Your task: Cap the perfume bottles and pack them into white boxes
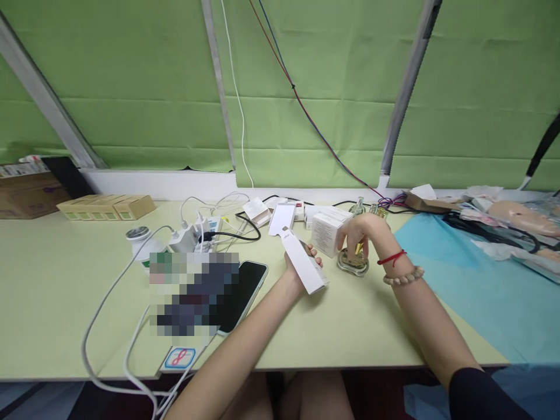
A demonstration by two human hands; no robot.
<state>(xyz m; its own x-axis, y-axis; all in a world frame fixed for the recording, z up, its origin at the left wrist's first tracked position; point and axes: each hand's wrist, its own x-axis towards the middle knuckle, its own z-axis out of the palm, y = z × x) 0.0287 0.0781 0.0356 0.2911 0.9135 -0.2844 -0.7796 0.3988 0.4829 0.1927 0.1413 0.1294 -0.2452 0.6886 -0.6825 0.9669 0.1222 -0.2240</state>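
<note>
My left hand [312,254] is closed around a long white carton [303,261], tilted, with its end flap [282,219] folded open at the far end. My right hand [359,232] reaches down from above onto a clear glass bottle [353,267] with gold-coloured parts on the table, fingers bent around its top. The fingertips partly cover that bottle. Between the hands, slightly behind them, stands a white printed box [330,228]. More glass bottles [359,205] with gold tops are partly hidden behind my right hand.
A phone [245,291] lies left of my left forearm, beside a blurred patch. Farther left are a power strip [214,224] with plugs and cables, a white jar [139,245] and yellow boxes [107,207]. Blue sheeting [441,262] and a mannequin part [518,216] lie right.
</note>
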